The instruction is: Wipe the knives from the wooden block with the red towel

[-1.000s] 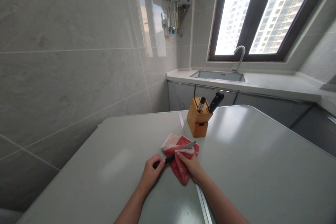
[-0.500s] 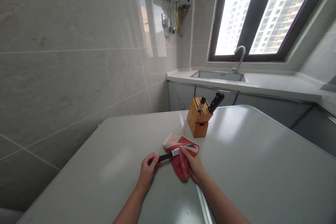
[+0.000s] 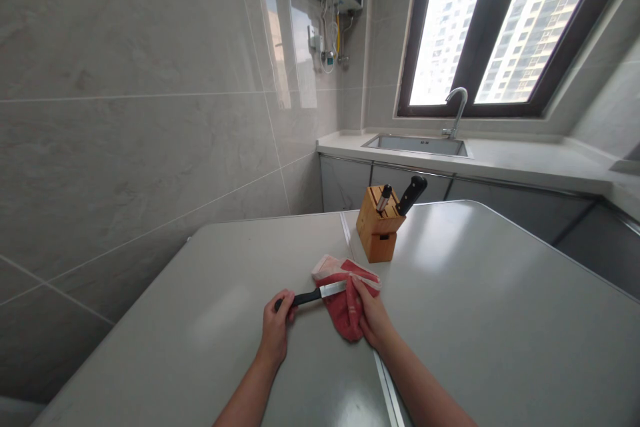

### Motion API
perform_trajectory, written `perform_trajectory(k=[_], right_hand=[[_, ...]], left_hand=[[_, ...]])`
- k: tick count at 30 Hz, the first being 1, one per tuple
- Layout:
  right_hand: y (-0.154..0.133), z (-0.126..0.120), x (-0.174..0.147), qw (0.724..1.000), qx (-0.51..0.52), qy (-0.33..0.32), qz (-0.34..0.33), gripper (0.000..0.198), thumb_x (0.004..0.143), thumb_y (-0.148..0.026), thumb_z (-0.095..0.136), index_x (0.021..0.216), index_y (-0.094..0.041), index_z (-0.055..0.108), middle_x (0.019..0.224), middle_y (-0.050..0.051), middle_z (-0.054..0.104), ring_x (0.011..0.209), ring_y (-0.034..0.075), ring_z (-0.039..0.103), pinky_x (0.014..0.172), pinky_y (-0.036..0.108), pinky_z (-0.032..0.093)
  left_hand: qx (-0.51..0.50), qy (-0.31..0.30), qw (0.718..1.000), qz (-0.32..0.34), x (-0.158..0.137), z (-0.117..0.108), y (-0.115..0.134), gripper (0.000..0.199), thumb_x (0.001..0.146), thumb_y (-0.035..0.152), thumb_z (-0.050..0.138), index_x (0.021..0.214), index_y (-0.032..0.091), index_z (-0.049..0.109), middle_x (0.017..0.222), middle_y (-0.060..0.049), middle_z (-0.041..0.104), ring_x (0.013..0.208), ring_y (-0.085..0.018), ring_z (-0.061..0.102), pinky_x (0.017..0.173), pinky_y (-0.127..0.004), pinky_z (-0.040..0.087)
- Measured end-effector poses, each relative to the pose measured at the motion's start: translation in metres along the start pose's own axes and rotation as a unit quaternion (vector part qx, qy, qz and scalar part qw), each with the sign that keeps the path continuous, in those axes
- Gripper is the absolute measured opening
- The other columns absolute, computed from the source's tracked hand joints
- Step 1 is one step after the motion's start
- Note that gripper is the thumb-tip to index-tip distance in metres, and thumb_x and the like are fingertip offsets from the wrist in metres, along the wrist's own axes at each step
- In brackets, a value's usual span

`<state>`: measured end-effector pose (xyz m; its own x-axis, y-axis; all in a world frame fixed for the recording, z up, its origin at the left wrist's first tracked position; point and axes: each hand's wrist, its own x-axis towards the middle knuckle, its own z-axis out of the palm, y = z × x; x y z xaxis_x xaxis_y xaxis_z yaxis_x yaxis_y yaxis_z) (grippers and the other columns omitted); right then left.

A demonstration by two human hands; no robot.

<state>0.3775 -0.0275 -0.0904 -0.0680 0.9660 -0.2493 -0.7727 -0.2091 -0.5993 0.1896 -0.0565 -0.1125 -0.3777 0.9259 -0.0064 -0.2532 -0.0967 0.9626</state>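
"Well, what's about that knife block [image 3: 376, 235]?"
"Sink [image 3: 417, 145] and tap [image 3: 462, 107] beyond it; on its near side, the red cloth [image 3: 345, 317]."
"The hands?"
"Also this side of it: left hand [image 3: 277, 327] gripping the knife [image 3: 311, 296] by its handle, right hand [image 3: 373, 317] clasping cloth where the blade's tip is hidden. The block stands between them and the sink."

Grey tiled wall [image 3: 150, 147]; bright dark-framed window [image 3: 473, 40] above white counter [image 3: 530, 155]

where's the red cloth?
Head view, low, just right of centre: the red cloth is in the right hand, against the knife blade, nearer than the knife block.
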Motion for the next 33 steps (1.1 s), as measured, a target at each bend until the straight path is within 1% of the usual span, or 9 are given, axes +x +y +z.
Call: perform_trajectory(k=[3, 7, 15, 21, 28, 33], right_hand=[[-0.0010, 0.0006, -0.0005, 1.000, 0.011, 0.005, 0.009, 0.042, 0.065, -0.027, 0.079, 0.101, -0.016, 0.061, 0.089, 0.005, 0.074, 0.078, 0.018, 0.070, 0.078, 0.032, 0.058], [-0.0032, 0.0025, -0.0027, 1.000, 0.004, 0.005, 0.005, 0.042, 0.064, -0.027, 0.079, 0.101, -0.015, 0.062, 0.086, 0.005, 0.074, 0.079, 0.020, 0.070, 0.073, 0.030, 0.059], [-0.0018, 0.0011, -0.0019, 1.000, 0.006, -0.009, -0.002, 0.040, 0.069, -0.027, 0.076, 0.104, -0.015, 0.061, 0.089, 0.006, 0.074, 0.081, 0.019, 0.070, 0.079, 0.032, 0.058], [-0.0018, -0.0014, 0.0015, 1.000, 0.010, -0.005, -0.007, 0.042, 0.070, -0.029, 0.075, 0.107, -0.015, 0.061, 0.096, 0.008, 0.073, 0.089, 0.020, 0.069, 0.082, 0.032, 0.057], [-0.0025, -0.0029, 0.0023, 1.000, 0.004, -0.025, -0.009, 0.046, 0.069, -0.032, 0.075, 0.110, -0.014, 0.061, 0.106, 0.011, 0.070, 0.100, 0.023, 0.066, 0.090, 0.036, 0.054], [-0.0024, -0.0043, 0.0037, 1.000, 0.010, -0.028, -0.004, 0.047, 0.071, -0.032, 0.074, 0.111, -0.014, 0.061, 0.108, 0.011, 0.069, 0.102, 0.024, 0.065, 0.093, 0.037, 0.052]], left_hand=[[-0.035, 0.029, 0.999, -0.009, -0.0003, 0.0004, 0.0009, 0.031, 0.070, 0.038, 0.072, 0.062, 0.015, 0.053, 0.053, 0.007, 0.040, 0.049, -0.005, 0.034, 0.047, -0.016, 0.029], [-0.065, 0.045, 0.997, -0.013, -0.0013, 0.0008, 0.0021, 0.030, 0.068, 0.037, 0.073, 0.063, 0.014, 0.055, 0.051, 0.007, 0.040, 0.048, -0.005, 0.034, 0.045, -0.016, 0.028], [-0.081, 0.069, 0.994, -0.022, -0.0002, 0.0011, 0.0018, 0.029, 0.064, 0.037, 0.076, 0.065, 0.014, 0.059, 0.054, 0.006, 0.044, 0.048, -0.005, 0.037, 0.044, -0.015, 0.030], [-0.090, 0.087, 0.992, -0.021, 0.0008, -0.0013, -0.0005, 0.027, 0.061, 0.036, 0.077, 0.065, 0.014, 0.061, 0.054, 0.006, 0.044, 0.048, -0.005, 0.038, 0.045, -0.016, 0.031], [-0.068, 0.060, 0.996, -0.012, 0.0009, -0.0021, -0.0012, 0.028, 0.066, 0.038, 0.074, 0.063, 0.015, 0.059, 0.052, 0.006, 0.043, 0.048, -0.006, 0.037, 0.046, -0.017, 0.030], [-0.007, 0.007, 1.000, -0.004, -0.0009, -0.0013, 0.0004, 0.034, 0.074, 0.041, 0.067, 0.058, 0.016, 0.051, 0.047, 0.006, 0.039, 0.048, -0.007, 0.035, 0.049, -0.017, 0.030]])
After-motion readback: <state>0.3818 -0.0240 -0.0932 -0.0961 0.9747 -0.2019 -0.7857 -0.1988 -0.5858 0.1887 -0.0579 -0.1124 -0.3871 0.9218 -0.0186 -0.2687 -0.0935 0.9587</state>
